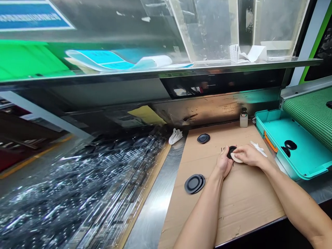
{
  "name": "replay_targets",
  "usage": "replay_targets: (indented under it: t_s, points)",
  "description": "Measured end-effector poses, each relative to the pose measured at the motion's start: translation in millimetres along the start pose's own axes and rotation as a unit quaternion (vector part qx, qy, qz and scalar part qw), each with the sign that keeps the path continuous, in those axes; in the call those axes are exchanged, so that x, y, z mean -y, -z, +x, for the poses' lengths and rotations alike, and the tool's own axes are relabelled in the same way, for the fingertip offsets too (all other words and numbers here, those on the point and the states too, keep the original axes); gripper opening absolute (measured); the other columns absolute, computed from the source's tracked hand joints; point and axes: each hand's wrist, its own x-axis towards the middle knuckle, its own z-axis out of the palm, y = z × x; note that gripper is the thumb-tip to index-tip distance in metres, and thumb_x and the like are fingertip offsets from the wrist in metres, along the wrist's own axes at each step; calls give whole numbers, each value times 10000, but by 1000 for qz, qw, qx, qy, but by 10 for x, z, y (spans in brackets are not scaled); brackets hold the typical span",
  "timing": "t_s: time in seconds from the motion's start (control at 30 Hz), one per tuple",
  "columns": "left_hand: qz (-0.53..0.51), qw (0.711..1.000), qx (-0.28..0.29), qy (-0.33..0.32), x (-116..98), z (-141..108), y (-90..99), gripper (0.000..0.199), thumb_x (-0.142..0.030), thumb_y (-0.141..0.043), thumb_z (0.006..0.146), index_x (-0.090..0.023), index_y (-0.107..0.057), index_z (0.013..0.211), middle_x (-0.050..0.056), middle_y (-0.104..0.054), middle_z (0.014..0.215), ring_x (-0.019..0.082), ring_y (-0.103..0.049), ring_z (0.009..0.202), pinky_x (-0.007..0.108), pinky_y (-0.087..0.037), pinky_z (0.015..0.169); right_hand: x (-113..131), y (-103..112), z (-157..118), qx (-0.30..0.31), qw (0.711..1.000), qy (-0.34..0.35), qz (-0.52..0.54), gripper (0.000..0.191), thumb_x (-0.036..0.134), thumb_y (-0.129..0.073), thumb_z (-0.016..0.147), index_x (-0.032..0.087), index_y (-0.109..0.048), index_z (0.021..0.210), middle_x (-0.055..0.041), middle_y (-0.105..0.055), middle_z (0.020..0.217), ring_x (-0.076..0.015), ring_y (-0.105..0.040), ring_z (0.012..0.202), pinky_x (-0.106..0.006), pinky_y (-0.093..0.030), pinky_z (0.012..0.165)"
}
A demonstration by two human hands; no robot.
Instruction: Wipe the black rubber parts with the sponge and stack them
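Observation:
Above the brown cardboard sheet (249,197), my left hand (223,163) is closed around a black round disc (231,152). My right hand (247,154) pinches a pale round pad (236,158), which touches or overlaps the disc's right side. To the left on the cardboard lies a small stack of black discs (194,183), and more black discs (203,138) lie farther back. White crumpled material (258,149) shows just behind my right hand. The undersides of both hands are hidden.
A teal tray (308,157) with black discs stands right, beside a green conveyor belt (311,110). A small bottle (243,118) is at the cardboard's back edge. Clear plastic packs with dark parts (90,186) fill the left. A metal shelf (207,67) crosses above.

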Motion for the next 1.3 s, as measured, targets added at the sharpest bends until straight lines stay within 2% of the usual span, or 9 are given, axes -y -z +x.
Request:
replay_targets:
  t_s: [0.1, 0.2, 0.37, 0.7, 0.8, 0.93, 1.13, 1.23, 1.3]
  points:
    - [-16, 1000, -8, -15, 10, 10, -5, 242, -329, -598, 991, -115, -705, 952, 111, -758, 965, 220, -728, 975, 402, -560, 986, -17, -106, 17, -62, 998, -8, -29, 236, 303, -575, 975, 271, -760, 1118, -39, -766, 1081, -208, -696, 994, -300, -491, 881]
    - [-39, 999, -23, 1, -3, 18, -1, 239, -306, -564, 1008, -126, -685, 909, 87, -749, 897, 188, -728, 897, 374, -568, 977, -25, -295, 58, -64, 997, 15, -29, 257, 286, -536, 1003, 248, -684, 1209, -61, -725, 1161, -204, -672, 1040, -296, -493, 896]
    - [-54, 998, -43, 12, -17, 22, -9, 303, -291, -449, 1049, -116, -687, 982, 121, -759, 980, 204, -725, 1003, 372, -570, 993, -18, -517, 118, -138, 987, -78, -40, 298, 318, -482, 1032, 210, -596, 1286, -112, -689, 1225, -237, -654, 1089, -334, -491, 917]
    - [-63, 997, -52, -16, 31, 8, -3, 304, -273, -462, 1046, -99, -700, 970, 127, -755, 980, 196, -720, 1011, 342, -544, 1023, 57, -591, 98, -133, 987, -85, -28, 302, 335, -471, 1033, 213, -562, 1294, -107, -690, 1225, -239, -654, 1105, -325, -492, 901]
    - [-68, 996, -55, -15, 17, -21, -13, 290, -265, -457, 1046, -109, -694, 983, 118, -755, 979, 189, -722, 982, 349, -554, 1009, -23, -550, 89, -120, 990, -69, -21, 288, 333, -505, 1021, 233, -577, 1280, -89, -700, 1221, -230, -655, 1099, -313, -484, 899]
    - [-53, 997, -63, -5, -68, -50, -24, 343, -338, -420, 1058, -112, -678, 1060, 170, -742, 1117, 243, -715, 1073, 407, -579, 961, -132, -390, 75, -141, 980, -125, -61, 286, 299, -523, 1007, 202, -603, 1264, -103, -717, 1178, -253, -656, 1061, -349, -459, 900]
    - [-96, 991, -88, -15, -243, -77, 47, 438, -423, -346, 1055, -116, -647, 1136, 224, -673, 1292, 301, -698, 1121, 393, -587, 814, -32, -191, -12, -126, 975, -94, -160, 309, 382, -461, 1037, 226, -721, 976, -131, -688, 1071, -297, -584, 1059, -420, -424, 922]
    - [-108, 990, -85, -11, -276, -92, 64, 442, -406, -336, 1045, -122, -635, 1203, 228, -664, 1308, 299, -706, 1078, 366, -568, 748, -111, -59, -37, -152, 947, -165, -231, 227, 289, -528, 987, 191, -727, 1036, -205, -655, 1135, -371, -542, 1124, -489, -413, 919]
    - [-109, 990, -84, -9, -282, -96, 59, 426, -367, -338, 1040, -128, -627, 1242, 217, -662, 1321, 283, -712, 1043, 355, -558, 741, -208, 18, -36, -120, 940, -215, -237, 219, 223, -536, 966, 158, -728, 1047, -231, -665, 1087, -376, -575, 1071, -479, -429, 880]
